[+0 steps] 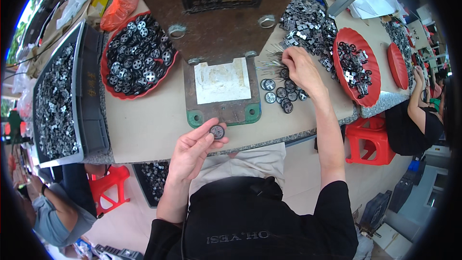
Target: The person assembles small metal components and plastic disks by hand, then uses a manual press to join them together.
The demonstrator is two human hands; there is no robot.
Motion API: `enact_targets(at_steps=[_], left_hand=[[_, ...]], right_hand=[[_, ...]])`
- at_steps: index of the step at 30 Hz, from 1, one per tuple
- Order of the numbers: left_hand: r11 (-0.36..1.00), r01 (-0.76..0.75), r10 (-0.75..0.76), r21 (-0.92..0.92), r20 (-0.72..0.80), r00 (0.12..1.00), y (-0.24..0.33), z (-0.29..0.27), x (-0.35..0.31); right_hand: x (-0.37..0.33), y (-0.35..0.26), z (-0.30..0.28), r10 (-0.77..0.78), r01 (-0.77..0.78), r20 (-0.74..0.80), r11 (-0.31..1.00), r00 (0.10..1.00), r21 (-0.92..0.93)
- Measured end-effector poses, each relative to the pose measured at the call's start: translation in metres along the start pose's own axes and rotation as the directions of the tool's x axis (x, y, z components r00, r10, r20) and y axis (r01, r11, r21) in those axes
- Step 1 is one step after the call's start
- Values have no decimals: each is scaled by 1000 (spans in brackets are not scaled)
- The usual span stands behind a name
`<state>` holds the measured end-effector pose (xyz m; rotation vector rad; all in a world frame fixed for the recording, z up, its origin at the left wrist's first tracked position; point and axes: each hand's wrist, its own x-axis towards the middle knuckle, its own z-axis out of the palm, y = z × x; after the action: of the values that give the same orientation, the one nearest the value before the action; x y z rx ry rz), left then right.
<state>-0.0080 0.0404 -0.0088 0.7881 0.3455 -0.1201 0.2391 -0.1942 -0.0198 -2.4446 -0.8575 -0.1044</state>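
In the head view, the left hand is pinching 1 black wheel between thumb and fingers, its spoked face showing toward the camera, near the front edge of the press base. The right hand is sitting at the thin metal pins, thumb and fingertips nearly together; whether they are gripping a pin, I cannot tell. The pins are lying just left of those fingertips, long axes running mostly sideways, with the right hand being nearer. The held wheel is sitting left of the pins and closer to the body.
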Motion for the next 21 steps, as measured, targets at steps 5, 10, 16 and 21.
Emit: enact_targets(at_steps=[5,10,16,21], left_hand=[[1000,-14,15,-19,38,999,-4,1,4],[996,22,-15,-91,76,997,-3,1,4],[991,-31,32,-128,5,999,-10,5,6],[985,4,-6,-173,-14,1000,-13,7,8]], right_hand=[[1,-5,-1,-65,59,74,995,995,76],[3,-4,7,-58,64,179,998,982,-25],[2,-28,-4,-169,169,2,986,986,4],[-49,-102,-26,-178,171,-2,939,984,298]])
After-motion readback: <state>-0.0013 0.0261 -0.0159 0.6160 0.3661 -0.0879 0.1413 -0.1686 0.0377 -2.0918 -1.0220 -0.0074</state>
